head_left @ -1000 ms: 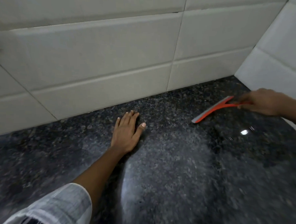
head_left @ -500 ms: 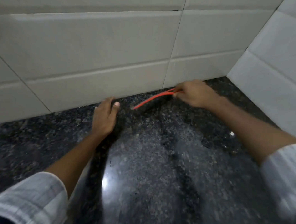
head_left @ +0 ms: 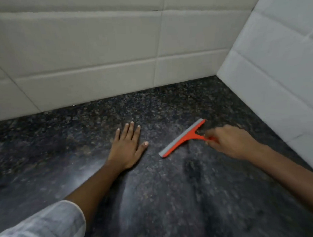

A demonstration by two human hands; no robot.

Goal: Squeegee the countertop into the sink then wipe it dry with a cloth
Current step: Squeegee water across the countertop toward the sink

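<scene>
Around the thin orange handle my right hand (head_left: 229,142) is closed, fingers wrapped on it, holding the squeegee (head_left: 184,137) with its blade laid on the countertop (head_left: 172,197). Just left of the squeegee my left hand (head_left: 127,147) lies flat, fingers spread wide, palm pressed to the stone and holding nothing.

Judging by its slim plastic frame, the squeegee should be light and stiff, with only the grey rubber strip along the blade giving a little. The handle is the one sensible place to grip; it is narrow, so I expect it could twist in wet fingers unless I keep even pressure across the blade.

Beneath the squeegee, the countertop is dark speckled granite, hard and polished, with a pale sheen that I take to be a film of water, likely slippery under my palm. Beyond the squeegee stand glossy cream wall tiles (head_left: 96,49), long rectangles with thin grout lines, meeting a whiter tiled wall (head_left: 274,70) to its right in a corner. No sink or cloth shows.
</scene>
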